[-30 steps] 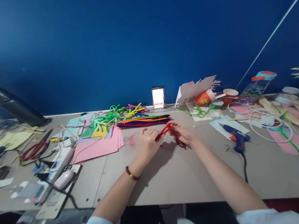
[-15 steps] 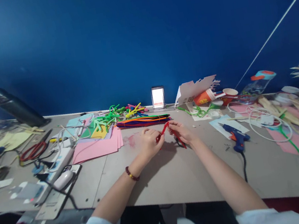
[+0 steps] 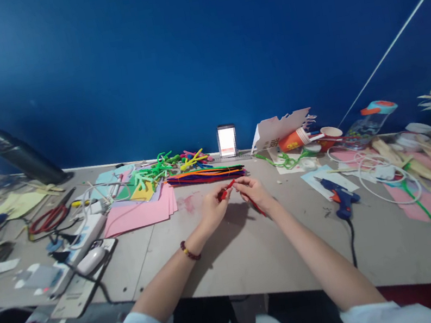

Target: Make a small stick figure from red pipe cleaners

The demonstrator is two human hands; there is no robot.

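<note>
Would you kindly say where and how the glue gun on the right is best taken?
Probably by the handle, coming from the near edge of the table: the glue gun lies flat with handle and cord toward that edge, while its nozzle points away to the left, over blue paper.

We face a deep blue wall (image 3: 166, 65), with a small upright screen (image 3: 227, 142), its display blurred out, standing before it. On our left are a dark flask (image 3: 27, 160), red-handled scissors (image 3: 48, 220), a white power strip (image 3: 77, 251) with a pale computer mouse (image 3: 90, 260) just beside it, and pink paper (image 3: 137, 214). On our right, a blue glue gun (image 3: 342, 198) lies partly over pale blue paper (image 3: 310, 181), near stacked orange cups (image 3: 293, 140).
</note>
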